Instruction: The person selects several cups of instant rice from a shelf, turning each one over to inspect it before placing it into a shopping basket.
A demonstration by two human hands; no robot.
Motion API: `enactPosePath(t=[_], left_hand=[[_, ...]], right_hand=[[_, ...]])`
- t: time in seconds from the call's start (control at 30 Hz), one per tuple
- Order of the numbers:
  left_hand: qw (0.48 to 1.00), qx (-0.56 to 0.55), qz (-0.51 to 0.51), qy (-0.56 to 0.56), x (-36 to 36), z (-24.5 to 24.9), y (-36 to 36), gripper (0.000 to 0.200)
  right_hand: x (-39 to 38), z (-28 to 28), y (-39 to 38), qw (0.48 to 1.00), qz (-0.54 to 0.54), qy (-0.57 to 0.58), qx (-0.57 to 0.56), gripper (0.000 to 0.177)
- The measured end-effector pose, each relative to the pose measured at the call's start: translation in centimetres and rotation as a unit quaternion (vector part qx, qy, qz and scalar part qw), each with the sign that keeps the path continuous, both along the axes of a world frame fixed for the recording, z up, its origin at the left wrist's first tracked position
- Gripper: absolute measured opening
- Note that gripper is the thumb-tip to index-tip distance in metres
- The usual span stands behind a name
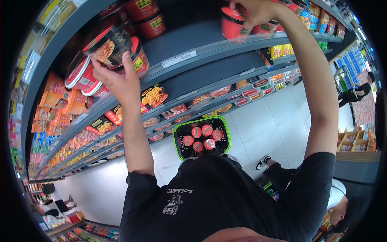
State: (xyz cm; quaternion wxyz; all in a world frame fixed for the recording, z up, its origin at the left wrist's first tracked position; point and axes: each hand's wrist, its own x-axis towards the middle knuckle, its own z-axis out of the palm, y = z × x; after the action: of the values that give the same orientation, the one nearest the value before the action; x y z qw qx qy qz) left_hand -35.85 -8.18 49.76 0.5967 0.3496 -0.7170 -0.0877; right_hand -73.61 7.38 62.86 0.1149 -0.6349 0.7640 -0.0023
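My left hand (119, 78) is on the left part of an upper shelf, its thumb and fingers around the lower side of a black instant noodle tub (109, 46). That tub is tilted and has a picture of noodles on it. Close behind it stands a red tub (141, 64), and to its left are red-and-white tubs (80, 72). Farther right on the same shelf, my right hand (260, 14) grips a red noodle tub (234, 26) with a dark rim. Some of its fingers are cut off by the top of the view.
Below me on the floor stands a black basket with a green rim (228, 139), holding several red-lidded tubs (207, 130). Lower shelves carry noodle packs (154, 96). A person (336, 197) is close on the right; another person (358, 92) is farther off.
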Motion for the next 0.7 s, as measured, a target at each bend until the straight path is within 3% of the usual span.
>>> enactPosePath(t=[0.07,0.1,0.13,0.2,0.27,0.4,0.47,0.53,0.67,0.7], left_hand=[[1.000,-0.014,-0.011,0.004,0.1,-0.4,-0.5,0.093],[1.000,-0.016,-0.009,0.003,0.2,-0.5,-0.8,0.091],[1.000,-0.023,-0.012,0.005,0.2,-0.4,-0.7,0.088],[0.999,-0.043,-0.014,0.004,0.3,-0.3,-1.0,0.086],[0.999,-0.026,-0.018,0.005,0.5,0.0,-0.7,0.088],[0.996,-0.051,-0.063,0.040,0.9,-0.5,-1.4,0.099],[0.997,-0.046,-0.050,0.029,1.1,-0.6,-0.7,0.107],[0.998,-0.033,-0.039,0.031,1.0,-1.3,-0.3,0.113],[0.999,-0.039,-0.001,0.025,0.5,-2.1,0.5,0.113],[0.999,-0.037,0.003,0.021,0.4,-2.3,0.4,0.113]], right_hand=[[0.6,0.3,0.2,1.000,-0.018,0.009,-0.002,0.097],[1.8,1.3,0.1,0.996,-0.052,0.023,0.068,0.099],[-2.5,-1.6,-0.5,0.999,0.010,0.046,-0.016,0.096],[0.0,-0.6,0.2,0.999,-0.029,-0.013,-0.017,0.078],[-2.9,-2.4,-0.1,0.997,-0.006,-0.037,-0.061,0.076],[1.3,-1.4,0.0,0.997,0.015,0.065,-0.042,0.082],[2.3,-2.9,-0.8,0.954,0.135,0.098,-0.249,0.082],[8.4,-1.8,-2.7,0.962,0.114,0.047,-0.245,0.088],[17.0,-3.5,-8.3,0.895,0.072,-0.185,-0.399,0.108],[18.9,-3.2,-9.5,0.900,0.080,-0.235,-0.359,0.115]])
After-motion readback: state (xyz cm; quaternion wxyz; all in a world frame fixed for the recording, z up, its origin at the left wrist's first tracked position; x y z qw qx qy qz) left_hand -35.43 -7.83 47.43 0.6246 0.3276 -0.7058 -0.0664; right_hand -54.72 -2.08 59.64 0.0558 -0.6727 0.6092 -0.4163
